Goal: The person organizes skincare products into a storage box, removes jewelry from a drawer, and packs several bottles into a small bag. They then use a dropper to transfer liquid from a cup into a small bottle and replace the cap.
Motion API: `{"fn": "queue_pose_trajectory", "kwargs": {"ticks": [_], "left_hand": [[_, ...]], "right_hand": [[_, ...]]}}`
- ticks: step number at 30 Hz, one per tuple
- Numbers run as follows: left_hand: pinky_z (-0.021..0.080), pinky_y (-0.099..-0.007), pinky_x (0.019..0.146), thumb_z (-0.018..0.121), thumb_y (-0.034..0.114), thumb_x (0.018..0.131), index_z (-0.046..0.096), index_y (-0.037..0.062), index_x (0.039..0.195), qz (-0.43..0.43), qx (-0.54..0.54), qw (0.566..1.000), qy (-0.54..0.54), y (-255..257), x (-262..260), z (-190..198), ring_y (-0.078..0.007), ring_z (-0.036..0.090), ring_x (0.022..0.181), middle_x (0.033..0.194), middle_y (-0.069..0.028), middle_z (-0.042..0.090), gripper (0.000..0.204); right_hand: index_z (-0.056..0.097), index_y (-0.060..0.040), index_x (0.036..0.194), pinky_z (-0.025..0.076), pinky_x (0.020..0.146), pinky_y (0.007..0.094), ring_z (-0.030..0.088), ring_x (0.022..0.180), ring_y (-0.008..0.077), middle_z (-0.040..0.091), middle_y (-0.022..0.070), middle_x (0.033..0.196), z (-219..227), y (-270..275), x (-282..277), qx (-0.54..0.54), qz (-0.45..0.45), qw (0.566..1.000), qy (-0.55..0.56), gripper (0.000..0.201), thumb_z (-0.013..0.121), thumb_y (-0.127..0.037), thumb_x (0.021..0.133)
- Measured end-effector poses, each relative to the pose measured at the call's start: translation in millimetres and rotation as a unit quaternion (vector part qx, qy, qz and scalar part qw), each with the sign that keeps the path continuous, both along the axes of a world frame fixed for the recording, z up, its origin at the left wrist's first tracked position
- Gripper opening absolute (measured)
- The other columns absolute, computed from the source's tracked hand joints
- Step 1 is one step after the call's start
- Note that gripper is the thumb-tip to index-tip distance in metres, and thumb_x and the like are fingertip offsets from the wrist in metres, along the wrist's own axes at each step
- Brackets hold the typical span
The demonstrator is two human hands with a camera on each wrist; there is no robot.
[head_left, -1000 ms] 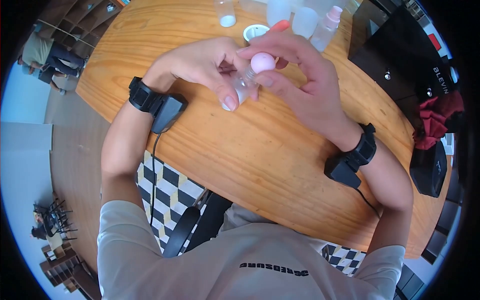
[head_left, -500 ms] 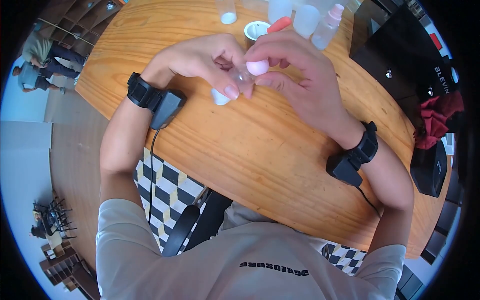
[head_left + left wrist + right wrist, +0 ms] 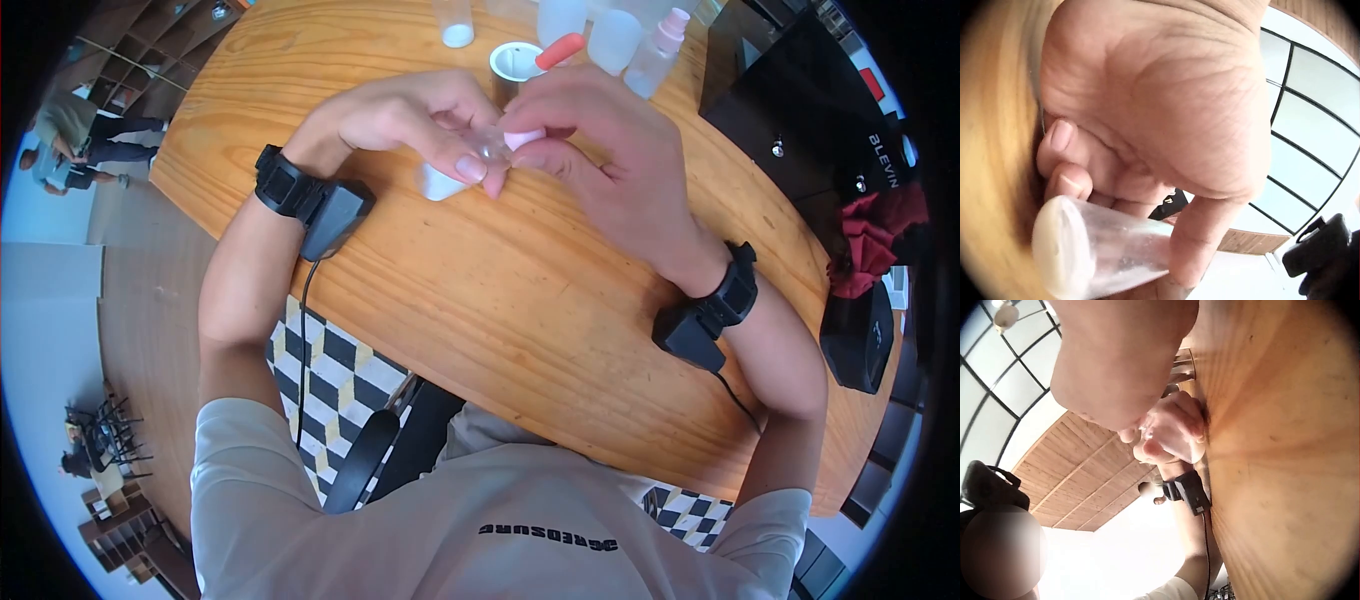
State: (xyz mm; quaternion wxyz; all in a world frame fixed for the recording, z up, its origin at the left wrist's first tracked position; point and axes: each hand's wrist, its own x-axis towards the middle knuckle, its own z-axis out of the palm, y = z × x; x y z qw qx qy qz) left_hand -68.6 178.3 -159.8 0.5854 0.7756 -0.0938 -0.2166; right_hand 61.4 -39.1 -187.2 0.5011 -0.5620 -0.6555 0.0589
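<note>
In the head view, my left hand [image 3: 425,125] holds a small clear plastic bottle [image 3: 440,183] tilted over the wooden table, its whitish base towards the lower left. The left wrist view shows the bottle [image 3: 1125,250] close, with thumb and fingers round its narrower end and the pale base facing the camera. My right hand [image 3: 630,165] pinches a rounded pink cap [image 3: 524,138] between thumb and fingers, right at the bottle's neck. Fingers partly hide the cap and the neck. In the right wrist view, the bottle [image 3: 1179,442] shows beyond my right hand.
Behind the hands stands a cup [image 3: 515,62] with a white inside, and an orange-red handle [image 3: 560,50] beside it. Farther back are frosted containers [image 3: 612,42], a pink-topped spray bottle [image 3: 655,58] and a clear bottle [image 3: 456,35]. A black box [image 3: 790,110] stands right, near dark red cloth [image 3: 865,240].
The bottle has tipped further over, its base swinging to the left and up. The pink cap has turned and come down beside the neck; the threads seen earlier are now covered.
</note>
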Motion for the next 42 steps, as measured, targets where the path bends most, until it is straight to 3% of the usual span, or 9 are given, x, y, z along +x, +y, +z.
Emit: {"fn": "queue_pose_trajectory", "kwargs": {"ticks": [6, 9, 11, 17, 21, 23, 28, 34, 42], "left_hand": [[0.048, -0.0288, 0.078, 0.078, 0.037, 0.082, 0.076, -0.0022, 0.101, 0.024, -0.046, 0.999, 0.005, -2, -7, -1, -0.016, 0.066, 0.086, 0.094, -0.0089, 0.074, 0.043], [0.047, -0.0287, 0.076, 0.077, 0.038, 0.083, 0.076, -0.0029, 0.1, 0.027, -0.013, 0.999, 0.026, -5, -8, 7, -0.016, 0.066, 0.084, 0.092, -0.0088, 0.074, 0.044], [0.047, -0.0284, 0.075, 0.077, 0.037, 0.083, 0.076, -0.0029, 0.098, 0.012, -0.023, 1.0, 0.007, -2, -4, -1, -0.0156, 0.065, 0.084, 0.091, -0.0084, 0.074, 0.043], [0.045, -0.0277, 0.072, 0.075, 0.038, 0.084, 0.076, -0.0029, 0.094, 0.0, -0.021, 1.0, -0.021, 5, -1, -10, -0.0136, 0.062, 0.081, 0.087, -0.0066, 0.072, 0.043], [0.042, -0.0277, 0.069, 0.074, 0.04, 0.084, 0.076, -0.0028, 0.092, -0.001, 0.004, 1.0, 0.017, 1, -2, 2, -0.0127, 0.059, 0.077, 0.082, -0.0054, 0.069, 0.044], [0.04, -0.0262, 0.062, 0.077, 0.04, 0.08, 0.075, -0.0035, 0.093, 0.003, -0.004, 1.0, 0.012, 0, 0, -1, -0.0106, 0.057, 0.07, 0.078, -0.0034, 0.067, 0.046], [0.039, -0.0249, 0.055, 0.08, 0.039, 0.077, 0.074, -0.0046, 0.094, 0.01, -0.008, 1.0, 0.015, 0, 0, 0, -0.0086, 0.055, 0.062, 0.075, -0.0019, 0.066, 0.047], [0.042, -0.0275, 0.067, 0.075, 0.039, 0.088, 0.075, -0.0027, 0.092, 0.009, -0.012, 1.0, -0.009, -5, -3, 4, -0.0121, 0.058, 0.074, 0.08, -0.0049, 0.067, 0.042], [0.032, -0.0258, 0.049, 0.079, 0.029, 0.091, 0.062, 0.0009, 0.074, -0.034, -0.01, 0.999, -0.029, -9, 3, -6, -0.0057, 0.044, 0.055, 0.061, 0.0041, 0.05, 0.037]], "right_hand": [[0.074, -0.0055, 0.103, 0.05, 0.099, 0.0375, 0.068, 0.108, 0.0262, 0.074, 0.0056, 0.11, -1, 5, 2, 0.103, 0.049, 0.988, -0.099, 0.014, 0.074, -0.007, 0.089], [0.071, -0.0077, 0.115, 0.053, 0.087, 0.0324, 0.069, 0.091, 0.0206, 0.074, 0.0047, 0.101, 1, 2, 2, 0.12, 0.029, 0.985, -0.12, 0.028, 0.078, -0.013, 0.088], [0.066, -0.0085, 0.118, 0.05, 0.061, 0.0302, 0.066, 0.067, 0.0179, 0.067, 0.003, 0.078, 13, -8, -5, -0.116, -0.03, 0.993, -0.022, 0.036, 0.079, -0.025, 0.09], [0.06, -0.0111, 0.125, 0.044, 0.053, 0.0331, 0.061, 0.054, 0.0195, 0.06, 0.0033, 0.063, -2, -1, -8, -0.039, 0.029, 0.999, 0.004, 0.049, 0.078, -0.04, 0.09], [0.061, -0.0113, 0.117, 0.044, 0.052, 0.035, 0.062, 0.055, 0.0234, 0.063, 0.0044, 0.065, -9, 1, -4, -0.057, 0.006, 0.998, 0.001, 0.05, 0.077, -0.048, 0.088], [0.062, -0.0114, 0.111, 0.046, 0.053, 0.0363, 0.064, 0.059, 0.0267, 0.067, 0.0045, 0.069, -2, -3, 2, -0.141, -0.081, 0.975, -0.154, 0.045, 0.076, -0.049, 0.089], [0.064, -0.0109, 0.107, 0.048, 0.056, 0.0377, 0.066, 0.063, 0.0285, 0.067, 0.0058, 0.072, 4, -4, 0, -0.098, -0.057, 0.986, -0.123, 0.037, 0.075, -0.043, 0.092], [0.065, -0.0108, 0.105, 0.049, 0.058, 0.0375, 0.067, 0.066, 0.0291, 0.068, 0.0078, 0.08, -3, -1, -2, -0.05, -0.042, 0.995, -0.072, 0.032, 0.074, -0.039, 0.093], [0.067, -0.0086, 0.089, 0.044, 0.054, 0.04, 0.062, 0.06, 0.0308, 0.068, 0.0083, 0.076, 1, -3, 2, -0.037, -0.005, 0.987, -0.159, 0.032, 0.072, -0.039, 0.094]]}}
